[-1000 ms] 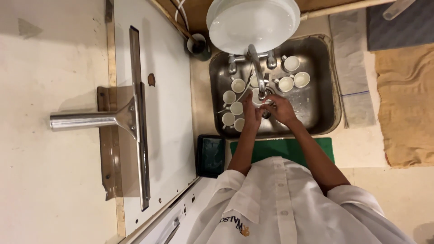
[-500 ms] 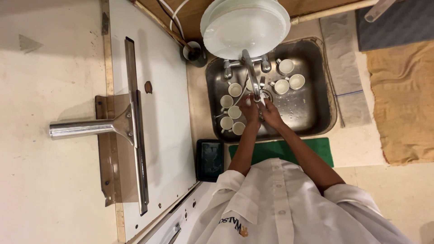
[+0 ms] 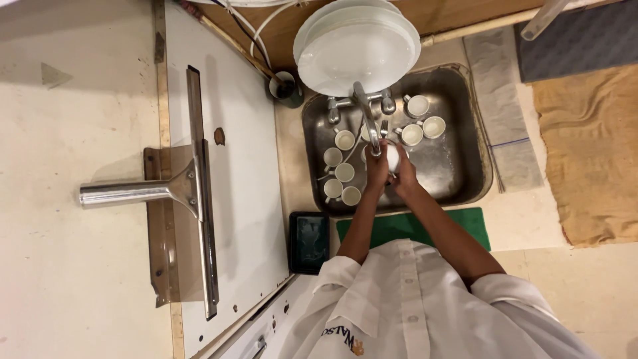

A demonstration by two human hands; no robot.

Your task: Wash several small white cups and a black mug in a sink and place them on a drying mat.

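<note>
Both hands, the left hand and right hand, largely hide the small white cup between them.

Cups in sink, plates behind tap, squeegee left, possibly tray in front.

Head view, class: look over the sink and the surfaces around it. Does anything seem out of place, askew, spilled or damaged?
Nothing is spilled or broken. The stack of white plates sits behind the tap, overhanging the sink rim. Small white cups lie scattered in the basin. Both hands hold one cup under the spout.
</note>
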